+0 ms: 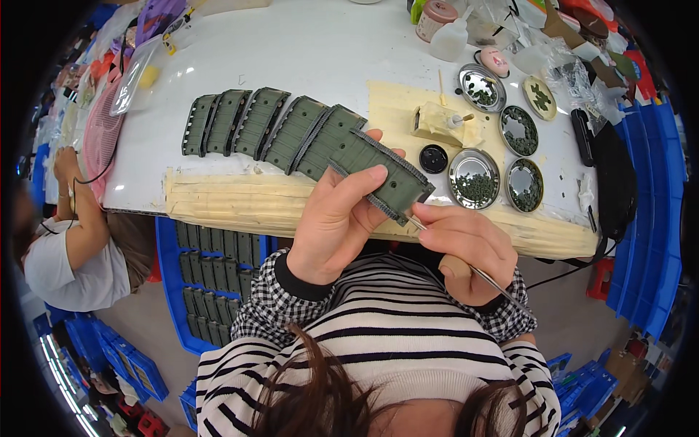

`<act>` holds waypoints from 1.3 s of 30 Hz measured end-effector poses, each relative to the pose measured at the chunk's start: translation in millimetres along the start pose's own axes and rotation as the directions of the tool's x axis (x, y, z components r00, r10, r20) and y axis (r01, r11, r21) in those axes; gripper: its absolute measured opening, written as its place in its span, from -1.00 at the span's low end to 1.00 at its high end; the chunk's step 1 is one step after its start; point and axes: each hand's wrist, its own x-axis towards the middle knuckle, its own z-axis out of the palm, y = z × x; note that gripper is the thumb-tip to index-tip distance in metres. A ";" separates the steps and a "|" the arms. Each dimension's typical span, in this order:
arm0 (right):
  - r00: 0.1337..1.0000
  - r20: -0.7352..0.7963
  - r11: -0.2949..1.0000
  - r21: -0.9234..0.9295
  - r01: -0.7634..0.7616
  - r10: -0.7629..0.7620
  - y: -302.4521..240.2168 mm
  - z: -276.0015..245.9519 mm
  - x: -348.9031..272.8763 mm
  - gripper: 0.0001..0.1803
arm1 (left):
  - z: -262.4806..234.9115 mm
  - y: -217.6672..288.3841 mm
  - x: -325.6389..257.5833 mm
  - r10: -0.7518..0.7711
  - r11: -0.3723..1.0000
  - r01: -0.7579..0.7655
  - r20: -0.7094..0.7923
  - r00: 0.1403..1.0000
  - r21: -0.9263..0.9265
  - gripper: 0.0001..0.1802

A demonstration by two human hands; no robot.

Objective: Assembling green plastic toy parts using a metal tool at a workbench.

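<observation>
My left hand (338,215) grips a flat green model part (397,182) with dark ridged, track-like strips along its long sides. It is tilted above the table's near edge. In my right hand (470,247) is a thin metal tool (489,278), pinched between thumb and fingers. Its tip meets the part's near right end; whether a small piece is at the tip I cannot tell. A tan covering wraps one right finger. Just beyond, a row of similar green parts (247,125) lies on the white table, the rightmost ones overlapping and partly behind my left hand.
Right of my hands stand several round dishes (475,180) of small green pieces, a dark round pot (433,158) and a tape-covered block (448,125). Tape pads the table's front edge (233,195). Below is a blue crate (169,280) of green parts; a co-worker (87,247) sits left.
</observation>
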 end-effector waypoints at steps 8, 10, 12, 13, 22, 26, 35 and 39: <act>0.998 0.022 0.997 -0.025 0.066 -0.066 1.8 -4.3 0.9 -0.60 | 3.2 -0.5 3.4 -0.019 1.000 0.019 0.044 0.999 -0.007 -0.49; 0.998 -0.001 0.997 -0.024 0.068 -0.068 3.0 -4.3 0.0 -0.61 | 1.0 -0.6 5.0 -0.050 0.999 0.051 0.066 0.997 -0.014 -0.49; 0.997 -0.012 0.997 -0.023 0.071 -0.071 3.5 -5.1 -0.5 -0.62 | 1.7 -0.9 5.6 -0.068 0.998 0.069 0.075 0.995 -0.013 -0.49; 0.997 -0.012 0.997 -0.022 0.073 -0.073 3.2 -6.0 -0.4 -0.62 | 3.3 -1.0 5.5 -0.069 0.998 0.070 0.072 0.995 -0.010 -0.49; 0.996 -0.017 0.995 -0.051 0.083 -0.084 4.8 -6.8 -1.2 -0.66 | 3.7 -4.2 6.9 -0.090 0.996 0.090 0.033 0.995 0.006 -0.47; 0.997 -0.008 0.996 -0.046 0.081 -0.082 5.7 -6.1 -2.1 -0.65 | 1.4 -4.6 7.0 -0.089 0.996 0.089 0.039 0.995 0.015 -0.46; 0.901 -0.414 0.959 0.284 -0.008 0.130 9.2 -11.2 -15.2 -0.46 | 6.1 8.1 6.1 -0.008 0.981 0.033 0.132 0.991 -0.193 -0.49; 0.864 -0.470 0.953 0.302 -0.036 0.182 10.4 -12.4 -13.6 -0.42 | -1.5 8.0 13.4 0.019 0.865 0.103 0.238 0.971 -0.492 -0.39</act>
